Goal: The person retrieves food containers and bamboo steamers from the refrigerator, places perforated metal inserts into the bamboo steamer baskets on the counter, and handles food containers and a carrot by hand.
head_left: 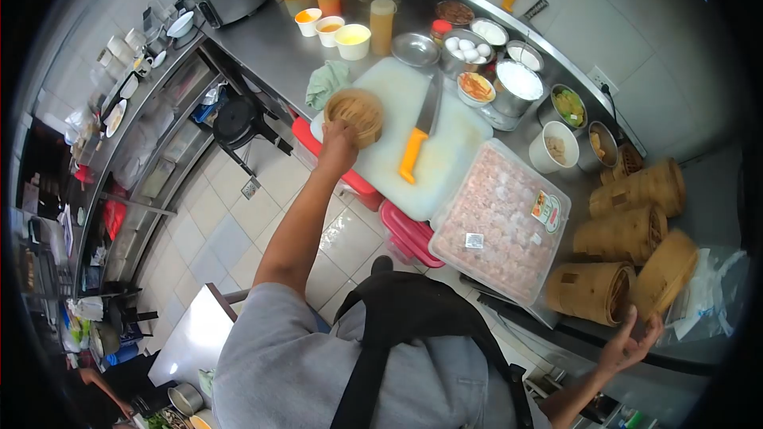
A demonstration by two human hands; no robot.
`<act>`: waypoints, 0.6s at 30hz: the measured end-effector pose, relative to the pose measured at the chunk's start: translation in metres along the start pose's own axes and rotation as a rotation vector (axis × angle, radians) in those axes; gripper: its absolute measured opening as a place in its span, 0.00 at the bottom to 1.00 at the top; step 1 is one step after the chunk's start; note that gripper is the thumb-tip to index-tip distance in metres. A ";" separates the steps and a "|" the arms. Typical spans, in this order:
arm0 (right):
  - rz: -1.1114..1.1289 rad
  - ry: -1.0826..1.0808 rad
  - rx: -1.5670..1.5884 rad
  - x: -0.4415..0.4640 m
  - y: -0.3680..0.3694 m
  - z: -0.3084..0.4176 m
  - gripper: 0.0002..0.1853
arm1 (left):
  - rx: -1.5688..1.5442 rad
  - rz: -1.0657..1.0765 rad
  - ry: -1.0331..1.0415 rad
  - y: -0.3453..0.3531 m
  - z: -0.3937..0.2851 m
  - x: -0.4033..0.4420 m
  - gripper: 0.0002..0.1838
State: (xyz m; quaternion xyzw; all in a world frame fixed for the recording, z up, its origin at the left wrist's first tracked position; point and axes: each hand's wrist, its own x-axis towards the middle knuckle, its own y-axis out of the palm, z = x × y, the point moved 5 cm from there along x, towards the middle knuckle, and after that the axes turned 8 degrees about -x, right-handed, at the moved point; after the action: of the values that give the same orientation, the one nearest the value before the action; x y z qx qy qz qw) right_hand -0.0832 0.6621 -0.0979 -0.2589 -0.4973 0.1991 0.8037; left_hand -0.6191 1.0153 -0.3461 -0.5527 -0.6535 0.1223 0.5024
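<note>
Taking twelve o'clock as the far side of the worktop (266,49), a green cloth (327,84) lies at the left, just beyond the first round bamboo basket (362,111). That basket sits over the left edge of the white cutting board (461,139), at about one o'clock from the left hand (342,144). The left fingers are closed over its near rim, so this hand has hold of it. Being round, the basket has no long axis to follow.

At three o'clock from the left hand, well apart, the orange-handled knife (416,139) lies on the board, handle towards seven, blade towards one; the left hand is the nearer of the two. Further right, the covered tray (464,185) of pale pieces lies between the hands.

Next come the bamboo steamers (588,286), the nearest at ten to eleven o'clock from the right hand (637,340). A second bamboo round (669,272), slightly blurred, lies at about one o'clock from that hand, directly beyond its fingers. These are part-open at its lower edge; I cannot tell whether they grip it or only touch. A clear plastic bag (709,294) lies just beside it, at the far right.
</note>
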 end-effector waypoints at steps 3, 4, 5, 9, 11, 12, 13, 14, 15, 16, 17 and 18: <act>0.146 -0.016 0.284 -0.012 0.064 0.073 0.14 | -0.078 0.169 0.006 0.005 0.023 0.028 0.17; 0.172 -0.263 0.267 -0.018 0.089 0.111 0.16 | -0.373 0.251 -0.207 0.010 0.038 0.034 0.20; 0.340 -0.361 0.285 -0.024 0.117 0.143 0.17 | -0.667 0.332 -0.420 0.014 0.045 0.036 0.23; 0.954 -0.738 0.670 -0.082 0.235 0.254 0.14 | -0.995 0.296 -0.630 -0.022 0.008 0.041 0.29; 0.992 -0.972 0.660 -0.124 0.290 0.284 0.14 | -0.722 0.501 -0.496 -0.039 -0.031 0.033 0.34; 0.988 -1.018 0.542 -0.141 0.322 0.299 0.15 | -0.717 0.516 -0.491 -0.035 -0.026 0.029 0.34; 0.987 -1.062 0.420 -0.154 0.349 0.307 0.17 | -0.552 0.511 -0.384 -0.030 -0.016 0.024 0.33; 0.991 -1.047 0.417 -0.156 0.366 0.309 0.17 | -0.391 0.500 -0.274 -0.026 -0.013 0.020 0.32; 0.871 -0.972 0.453 -0.148 0.376 0.311 0.19 | -0.241 0.414 -0.188 -0.030 -0.023 0.022 0.29; 0.751 -0.895 0.484 -0.142 0.380 0.306 0.21 | -0.245 0.429 -0.179 -0.017 -0.016 0.021 0.29; 0.754 -0.878 0.475 -0.136 0.373 0.302 0.21 | -0.193 0.313 -0.094 -0.002 0.000 0.021 0.25; 0.783 -0.835 0.525 -0.123 0.356 0.297 0.23 | -0.148 0.199 -0.012 0.007 0.007 0.018 0.22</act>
State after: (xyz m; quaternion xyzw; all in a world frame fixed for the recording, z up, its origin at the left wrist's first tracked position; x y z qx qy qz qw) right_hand -0.4260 0.9355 -0.2923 -0.1163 -0.5720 0.6784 0.4462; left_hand -0.6186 1.0360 -0.3445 -0.6496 -0.6056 0.1265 0.4418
